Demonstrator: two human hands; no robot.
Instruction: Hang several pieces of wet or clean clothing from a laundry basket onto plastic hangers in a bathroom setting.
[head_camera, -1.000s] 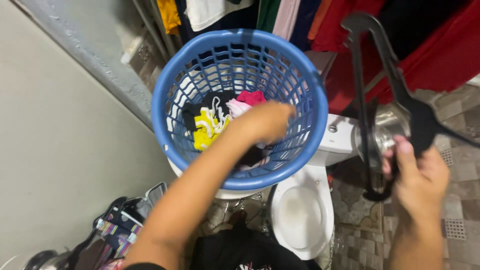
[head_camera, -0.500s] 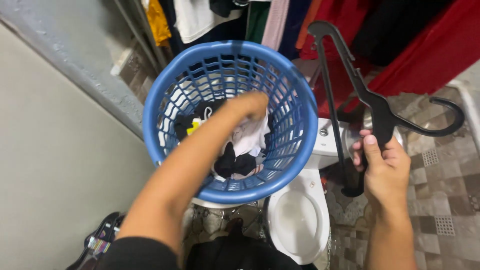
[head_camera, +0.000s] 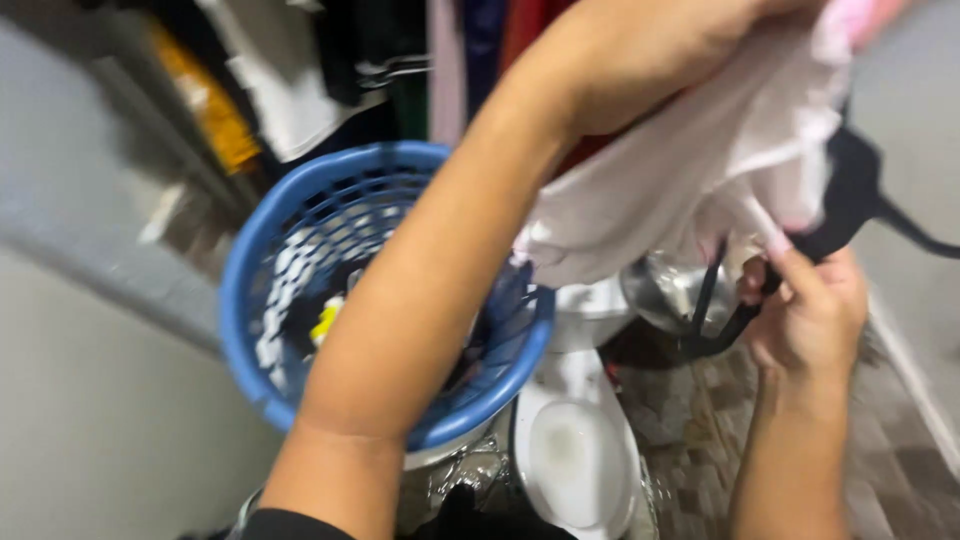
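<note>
A pale pink garment (head_camera: 690, 160) is held bunched in the closed fingers of the left hand (head_camera: 640, 50), high above the blue laundry basket (head_camera: 300, 300). Just below it, a black hanger (head_camera: 850, 200) is gripped by the right hand (head_camera: 810, 310), above a white toilet (head_camera: 575, 450).

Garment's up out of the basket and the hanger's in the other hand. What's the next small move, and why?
Probably bring the hanger up to the garment's opening. The left hand holds the pale cloth bunched high above the basket; the right hand grips the hanger just below it, partly covered by cloth, not yet inside.
</note>
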